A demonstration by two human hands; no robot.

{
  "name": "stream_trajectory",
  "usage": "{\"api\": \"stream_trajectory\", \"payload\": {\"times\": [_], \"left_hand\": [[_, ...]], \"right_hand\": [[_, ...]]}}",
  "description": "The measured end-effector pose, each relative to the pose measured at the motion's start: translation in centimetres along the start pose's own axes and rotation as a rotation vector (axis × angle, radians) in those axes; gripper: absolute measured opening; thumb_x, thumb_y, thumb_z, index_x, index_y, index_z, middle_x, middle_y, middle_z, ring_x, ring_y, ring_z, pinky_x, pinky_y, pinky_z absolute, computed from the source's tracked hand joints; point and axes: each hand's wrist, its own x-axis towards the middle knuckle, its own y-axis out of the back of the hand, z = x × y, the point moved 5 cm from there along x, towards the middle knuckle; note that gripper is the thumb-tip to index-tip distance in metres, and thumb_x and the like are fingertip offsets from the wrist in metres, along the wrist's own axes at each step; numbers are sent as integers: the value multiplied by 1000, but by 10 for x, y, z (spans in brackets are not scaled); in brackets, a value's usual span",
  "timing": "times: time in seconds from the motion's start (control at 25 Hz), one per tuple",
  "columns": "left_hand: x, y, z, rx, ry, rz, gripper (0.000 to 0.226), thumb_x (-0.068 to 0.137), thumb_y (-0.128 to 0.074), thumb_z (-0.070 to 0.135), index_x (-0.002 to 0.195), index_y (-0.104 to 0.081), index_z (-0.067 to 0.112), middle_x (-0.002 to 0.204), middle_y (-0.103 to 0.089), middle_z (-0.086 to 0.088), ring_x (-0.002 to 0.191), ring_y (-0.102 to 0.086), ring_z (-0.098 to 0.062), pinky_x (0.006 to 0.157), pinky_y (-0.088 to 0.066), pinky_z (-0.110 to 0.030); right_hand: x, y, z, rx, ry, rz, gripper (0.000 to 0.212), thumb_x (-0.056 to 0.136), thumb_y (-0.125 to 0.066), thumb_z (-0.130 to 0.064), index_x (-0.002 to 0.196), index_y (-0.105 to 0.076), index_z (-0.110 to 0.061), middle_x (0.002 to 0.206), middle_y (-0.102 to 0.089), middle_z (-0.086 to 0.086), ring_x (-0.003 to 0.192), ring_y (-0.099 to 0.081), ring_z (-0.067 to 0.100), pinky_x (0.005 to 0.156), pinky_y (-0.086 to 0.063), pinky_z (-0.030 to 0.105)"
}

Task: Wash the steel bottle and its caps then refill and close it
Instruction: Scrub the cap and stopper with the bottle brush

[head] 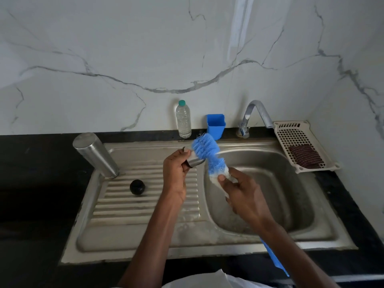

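two hands at work: your left hand (176,173) pinches the steel cap (195,162) over the sink (311,242); your right hand (243,196) grips the brush (207,154); twist bristles inside the cap; bottle (94,155) waits inverted on the drainboard.

Both forearms reach forward over the sink (218,249). The left hand (176,173) is raised near the sink's middle, fingers curled and pinching. The right hand (245,196) is beside it, fingers closed in a grip.
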Motion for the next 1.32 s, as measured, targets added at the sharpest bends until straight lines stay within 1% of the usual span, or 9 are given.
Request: {"api": "stream_trajectory", "payload": {"times": [0.2, 0.44, 0.56, 0.68, 0.84, 1.0, 1.12, 1.24, 1.32], "left_hand": [[-10, -10, -8, 104, 28, -68, 50, 109, -47, 42, 121, -71, 0, 116, -77, -18, 113, -73, -32, 103, -55, -43], [-12, -21, -10, -463, 342, -87, 76, 103, -45, 62, 131, -62, -6, 130, -70, -24, 126, -66, -35, 112, -49, -43], [-14, -33, -23, -691, 463, -90, 64, 106, -47, 52, 125, -63, -7, 128, -70, -25, 128, -65, -35, 110, -51, -45], [-10, -41, -29, -811, 467, -36, 35, 107, -53, 27, 122, -66, -1, 121, -74, -23, 117, -70, -31, 91, -61, -47], [-9, -46, -38, -674, 412, -46, 31, 107, -48, 10, 133, -61, 0, 118, -74, -25, 102, -77, -35, 83, -65, -48], [2, -46, -26, -204, 253, -9, 21, 108, -52, 16, 112, -67, 3, 102, -79, -14, 96, -76, -26, 77, -66, -38], [9, -53, -10, 291, 13, 18, 29, 109, -52, 16, 89, -72, 11, 75, -77, -1, 75, -74, -14, 65, -60, -27], [10, -59, -12, 286, -33, 64, 31, 108, -52, 16, 90, -73, 3, 85, -77, -12, 83, -76, -20, 76, -60, -31], [11, -60, -16, 130, 7, 94, 29, 109, -50, 17, 105, -74, 1, 104, -78, -18, 99, -77, -28, 86, -61, -36]], "right_hand": [[3, 3, -22, -443, 175, 104, 29, 102, -56, -41, 130, -59, -36, 79, -68, -9, 69, -66, 13, 68, -57, 36], [-28, 1, -10, -606, 481, 333, 40, 92, -77, -24, 131, -66, -21, 49, -57, 0, 41, -56, 25, 51, -32, 25], [-17, 7, 7, -379, 311, 316, 34, 99, -68, -30, 132, -64, -31, 47, -45, -8, 44, -50, 16, 53, -37, 29], [-10, 1, 22, 108, 42, 147, 21, 102, -61, -39, 122, -68, -39, 55, -53, -8, 49, -49, 12, 49, -44, 31], [2, 10, 20, 482, -329, -130, 17, 102, -60, -40, 107, -71, -27, 59, -51, 4, 39, -34, 12, 40, -24, 17], [30, 54, 6, 300, -365, -267, 20, 103, -59, -39, 105, -70, -22, 53, -45, 5, 34, -26, 11, 37, -20, 13], [49, 81, -16, -148, -141, -195, 20, 101, -61, -42, 112, -71, -29, 61, -63, -3, 44, -53, 9, 43, -40, 22], [37, 86, -33, -558, 136, -57, 24, 99, -60, -44, 122, -64, -37, 90, -73, -7, 76, -69, 12, 72, -55, 35], [17, 80, -32, -696, 250, -10, 30, 102, -56, -41, 132, -56, -38, 93, -73, -3, 80, -69, 15, 72, -55, 36]]}}
